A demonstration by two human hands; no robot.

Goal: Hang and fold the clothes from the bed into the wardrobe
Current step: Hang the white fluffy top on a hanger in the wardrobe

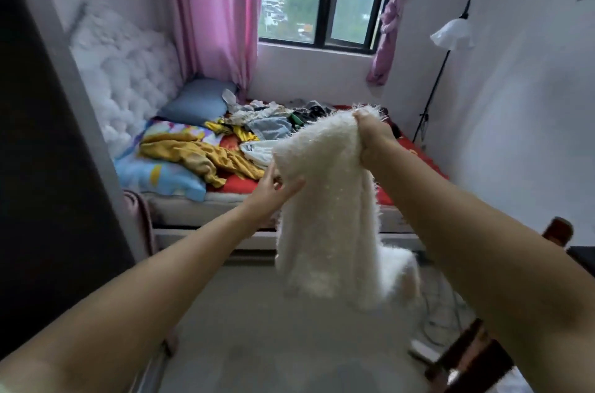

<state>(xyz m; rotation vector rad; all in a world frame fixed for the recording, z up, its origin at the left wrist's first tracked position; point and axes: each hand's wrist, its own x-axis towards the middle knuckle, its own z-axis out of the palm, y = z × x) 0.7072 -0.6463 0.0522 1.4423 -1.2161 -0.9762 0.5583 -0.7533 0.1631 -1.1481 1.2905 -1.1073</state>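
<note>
Fluffy white knit (pixel 328 199), soft, light and limp, hangs near the bed (pixel 244 199); right hand (pixel 370 131) grips its top, left hand (pixel 277 185) pinches its left edge; best held at the shoulders.

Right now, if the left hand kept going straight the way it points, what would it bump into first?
Probably the fluffy white knitted garment: the left hand already touches its edge, pointing up and right into it. The right hand grips its top.

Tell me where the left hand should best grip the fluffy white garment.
Probably the free upper edge of the fluffy white garment, coming from the left. The right hand bunches the top corner, the left hand pinches lower, and the rest hangs limp.
</note>
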